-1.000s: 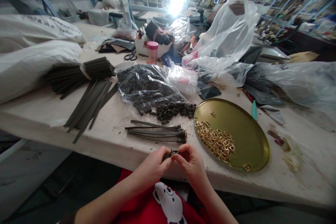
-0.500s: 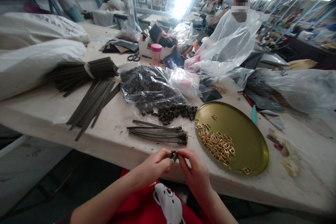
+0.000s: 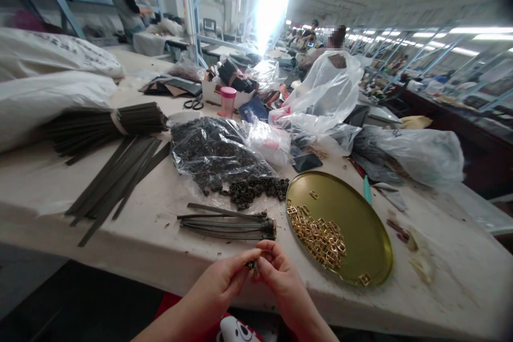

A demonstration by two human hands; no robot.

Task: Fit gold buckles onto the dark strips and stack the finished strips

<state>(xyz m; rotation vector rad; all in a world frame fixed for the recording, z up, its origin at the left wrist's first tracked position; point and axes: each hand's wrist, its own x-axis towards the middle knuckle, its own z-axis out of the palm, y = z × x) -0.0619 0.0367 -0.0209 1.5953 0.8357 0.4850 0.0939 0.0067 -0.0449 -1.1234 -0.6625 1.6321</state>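
The left hand (image 3: 224,280) and right hand (image 3: 280,278) meet fingertip to fingertip at the near table edge (image 3: 160,270), both pinching one small dark piece (image 3: 252,264) that their fingers mostly hide, so its shape cannot be made out. Just beyond it lies a bunch of dark strips (image 3: 228,223) joined at a clasp end, with bare tabletop to its left. To the right, the gold tray (image 3: 360,235) holds a heap of gold buckles (image 3: 318,232), and loose dark rings (image 3: 256,191) lie behind the strips.
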